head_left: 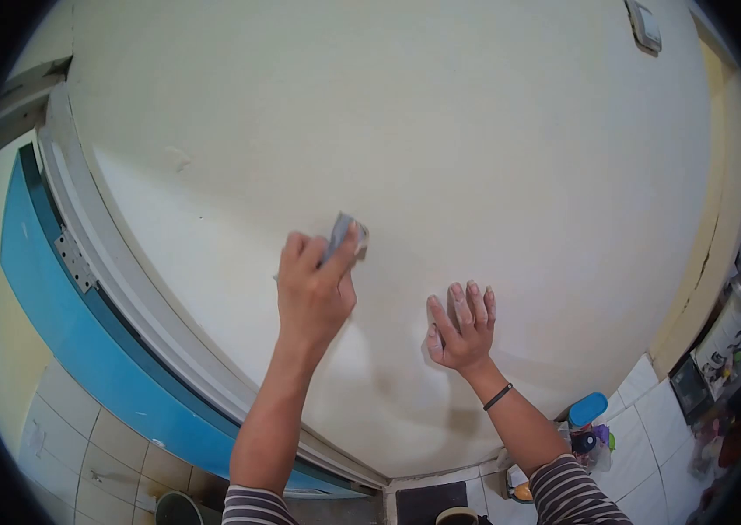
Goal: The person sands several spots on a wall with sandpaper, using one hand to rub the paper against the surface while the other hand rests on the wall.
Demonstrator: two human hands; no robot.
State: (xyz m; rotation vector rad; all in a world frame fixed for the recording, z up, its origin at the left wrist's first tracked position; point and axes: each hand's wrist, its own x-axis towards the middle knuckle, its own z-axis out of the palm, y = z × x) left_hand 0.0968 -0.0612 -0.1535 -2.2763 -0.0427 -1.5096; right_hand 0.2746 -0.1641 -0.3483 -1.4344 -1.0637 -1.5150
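Observation:
My left hand [311, 284] is closed around a folded grey piece of sandpaper [340, 234] and presses it to the cream wall [440, 140]. Part of the sheet is hidden behind the fingers. Lower and to the right, my right hand [461, 328] rests on the same wall with its fingers spread, holding nothing. Whitish dust shows on its fingers. A dark band circles the right wrist. The wall has a small scuffed patch to the upper left of my left hand.
A blue door [82, 324] with a metal hinge stands in a pale frame at left. A light switch [644, 26] is high on the right. Blue-lidded containers [587, 409] and other household items sit at lower right. A dark bucket [178, 509] is at bottom left.

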